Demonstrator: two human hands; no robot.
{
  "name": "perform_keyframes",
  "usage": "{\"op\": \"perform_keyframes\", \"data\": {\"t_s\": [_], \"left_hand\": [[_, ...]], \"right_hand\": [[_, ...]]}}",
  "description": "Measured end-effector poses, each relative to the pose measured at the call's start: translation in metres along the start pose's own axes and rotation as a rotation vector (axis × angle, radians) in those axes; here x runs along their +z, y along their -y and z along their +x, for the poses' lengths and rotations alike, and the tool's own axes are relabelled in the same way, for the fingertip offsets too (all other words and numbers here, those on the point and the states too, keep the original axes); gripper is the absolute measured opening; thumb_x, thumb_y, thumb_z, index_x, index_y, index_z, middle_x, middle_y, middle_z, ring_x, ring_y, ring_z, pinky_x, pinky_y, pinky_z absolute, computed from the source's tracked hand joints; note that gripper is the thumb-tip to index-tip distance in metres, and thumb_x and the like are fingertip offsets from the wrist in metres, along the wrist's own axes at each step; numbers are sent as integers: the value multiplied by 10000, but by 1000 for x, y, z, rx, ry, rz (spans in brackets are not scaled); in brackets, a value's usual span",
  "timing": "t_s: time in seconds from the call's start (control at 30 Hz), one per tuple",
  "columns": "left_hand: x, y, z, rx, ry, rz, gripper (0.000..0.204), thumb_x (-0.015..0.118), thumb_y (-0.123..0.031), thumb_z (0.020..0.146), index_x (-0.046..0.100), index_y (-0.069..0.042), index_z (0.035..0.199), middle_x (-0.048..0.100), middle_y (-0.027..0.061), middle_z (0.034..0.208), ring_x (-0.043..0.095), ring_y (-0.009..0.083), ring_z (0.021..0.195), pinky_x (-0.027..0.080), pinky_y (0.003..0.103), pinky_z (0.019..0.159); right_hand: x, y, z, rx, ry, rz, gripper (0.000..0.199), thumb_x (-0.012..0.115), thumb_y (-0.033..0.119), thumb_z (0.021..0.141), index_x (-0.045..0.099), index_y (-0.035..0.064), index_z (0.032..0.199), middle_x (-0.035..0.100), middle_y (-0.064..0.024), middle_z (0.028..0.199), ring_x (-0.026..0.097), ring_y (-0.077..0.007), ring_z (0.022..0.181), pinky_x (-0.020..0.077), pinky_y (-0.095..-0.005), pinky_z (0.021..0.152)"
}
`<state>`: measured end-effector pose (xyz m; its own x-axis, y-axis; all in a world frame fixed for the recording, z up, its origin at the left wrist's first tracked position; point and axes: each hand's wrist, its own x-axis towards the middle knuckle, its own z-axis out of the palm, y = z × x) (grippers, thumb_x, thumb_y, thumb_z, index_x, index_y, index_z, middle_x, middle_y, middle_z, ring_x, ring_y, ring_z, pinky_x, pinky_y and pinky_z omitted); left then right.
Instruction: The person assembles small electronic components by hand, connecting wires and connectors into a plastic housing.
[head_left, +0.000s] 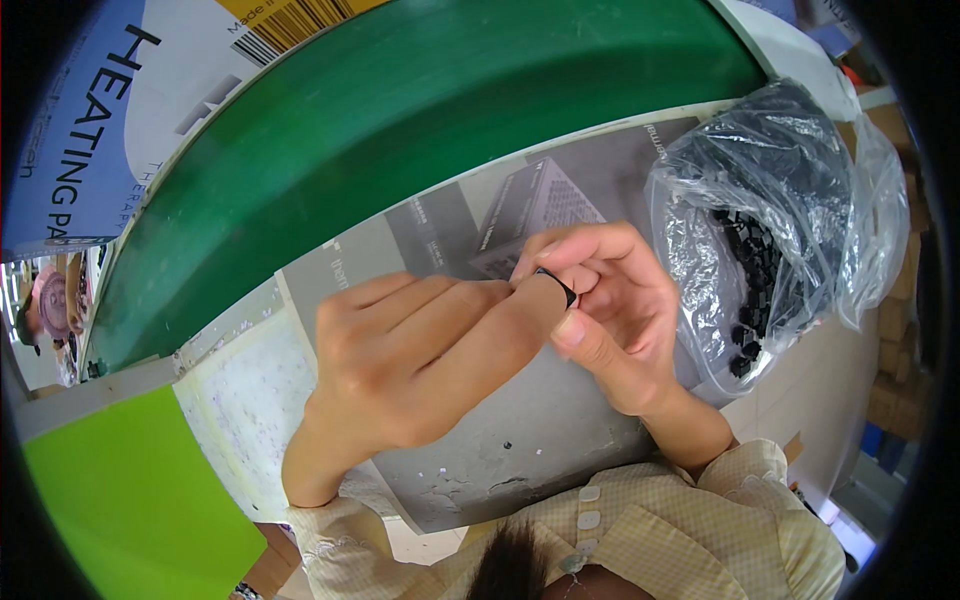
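Both my hands meet over the middle of the work surface, around a small black part [558,287] that looks like plastic. My left hand [430,345] is closed, with its index finger and thumb pinching the part; the hand's back hides most of it. From the other side my right hand [628,315] curls its fingers about the same part, its thumb tip close below it. Right of my right hand lies a clear plastic bag [790,170], its mouth gaping, with several small black parts [750,280] inside.
A grey printed cardboard sheet [470,480] covers the white table [235,400] beneath my hands; a tiny black bit [507,445] lies on it. Beyond runs a green conveyor belt [400,120]. A printed blue and white box [90,130] stands far left, a bright green panel [130,500] near left.
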<state>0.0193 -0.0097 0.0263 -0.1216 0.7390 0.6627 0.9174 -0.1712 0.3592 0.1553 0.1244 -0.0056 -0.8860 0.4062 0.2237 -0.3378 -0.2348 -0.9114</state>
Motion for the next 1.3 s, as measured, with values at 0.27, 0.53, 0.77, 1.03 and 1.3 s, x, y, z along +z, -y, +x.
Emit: {"op": "perform_keyframes", "data": {"t_s": [0.27,0.53,0.77,1.03,1.3], "left_hand": [[-6,-4,3,-83,141,127,310,812,-25,677,660,-49,946,645,48,666,594,201,501,430,289,456],[-2,6,-3,-93,188,165,293,727,-62,702,646,-80,983,514,14,607,529,166,482,385,293,442],[-1,5,-5,-71,197,226,336,664,-56,691,632,-107,1022,425,-12,605,517,120,503,386,275,448],[4,5,-5,-41,173,240,350,668,-60,689,626,-95,1034,426,-25,609,516,101,512,385,268,452],[5,2,-1,-67,178,233,288,785,-120,747,631,-70,985,578,8,627,537,170,485,392,302,450]], "right_hand": [[6,0,4,35,-94,-88,312,663,7,907,571,-41,1202,579,9,783,490,-17,663,397,-187,647],[4,-6,4,181,-69,-87,287,665,67,930,592,-5,1198,507,56,678,430,3,612,363,-192,603],[1,-4,5,166,-33,-146,277,668,71,930,601,-1,1188,503,62,672,431,5,609,364,-193,604],[2,-2,7,159,-73,-134,274,664,82,929,608,-3,1184,507,64,676,433,5,607,354,-189,601],[-1,-2,7,130,-57,-112,276,655,90,936,605,-22,1183,511,59,692,423,7,616,328,-190,584]]}}
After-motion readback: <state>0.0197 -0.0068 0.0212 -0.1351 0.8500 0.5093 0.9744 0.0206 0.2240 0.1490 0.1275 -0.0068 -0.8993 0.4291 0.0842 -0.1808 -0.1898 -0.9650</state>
